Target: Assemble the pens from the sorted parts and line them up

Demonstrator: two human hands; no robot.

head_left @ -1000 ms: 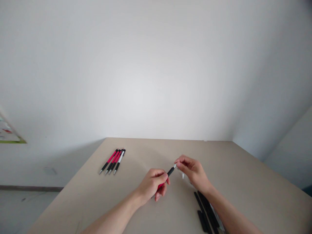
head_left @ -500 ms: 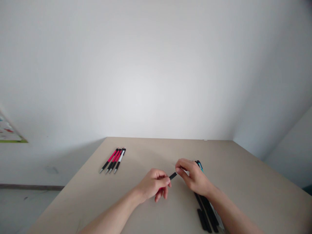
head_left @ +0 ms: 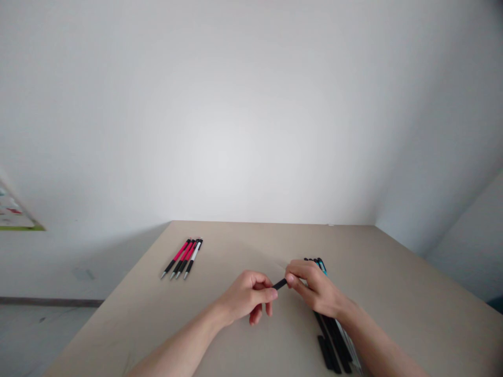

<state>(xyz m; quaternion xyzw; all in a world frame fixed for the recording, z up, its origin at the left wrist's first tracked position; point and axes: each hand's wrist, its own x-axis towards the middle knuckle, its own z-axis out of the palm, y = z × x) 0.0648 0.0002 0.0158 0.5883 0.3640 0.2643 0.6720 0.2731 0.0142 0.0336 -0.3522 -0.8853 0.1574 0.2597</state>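
Observation:
Over the middle of the table, my left hand (head_left: pixel 253 296) pinches a pen (head_left: pixel 280 284), whose short black grip sticks out between thumb and finger; its rest is hidden in the palm. My right hand (head_left: pixel 314 285) is closed at the far end of that black grip, thumb and forefinger pressed together over its tip. Whether a smaller part sits in those fingertips cannot be seen. Beneath the right wrist lie several black stick-like pen parts (head_left: pixel 336 343) and thin pale ones. Turquoise-and-black pen ends (head_left: pixel 322 265) show beyond the right hand.
Several pens with black grips and silver tips, pink ones (head_left: pixel 181 257) and a white one (head_left: pixel 194 258), lie side by side at the left of the beige table (head_left: pixel 236 241). A white wall (head_left: pixel 251 131) stands behind the table's far edge.
My right hand has shifted slightly to the right and its fingertips now cover the grip's tip. More of the turquoise pen ends show behind it. The left hand barely moved.

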